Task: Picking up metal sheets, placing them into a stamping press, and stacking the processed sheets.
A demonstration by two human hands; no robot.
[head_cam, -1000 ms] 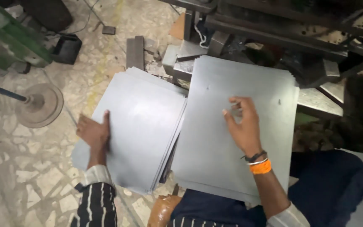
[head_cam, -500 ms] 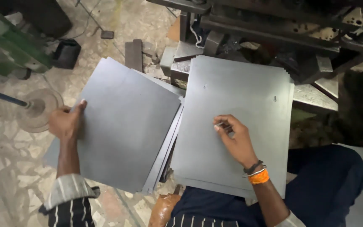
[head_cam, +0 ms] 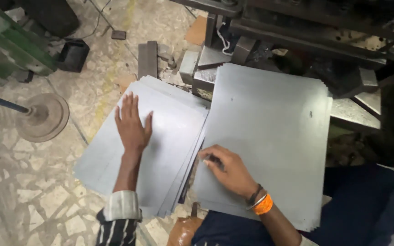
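Two stacks of thin grey metal sheets lie in front of me. My left hand [head_cam: 132, 125] rests flat, fingers spread, on top of the left stack [head_cam: 169, 150]. My right hand [head_cam: 229, 171], wearing an orange band and a dark bracelet at the wrist, presses its curled fingers on the near-left part of the right stack [head_cam: 274, 132], close to that stack's left edge. The right stack rests across my lap and toward the machine. Neither hand lifts a sheet.
A dark metal press machine [head_cam: 306, 32] stands just beyond the stacks. On the stone floor to the left are a round metal base with a rod [head_cam: 42, 116], a green machine frame [head_cam: 14, 45], a small black box [head_cam: 74, 54] and a grey metal bar [head_cam: 147, 59].
My left hand, which held a sheet by its left edge, has laid it on the left stack and now lies flat on it. My right hand slid down and left on the right stack.
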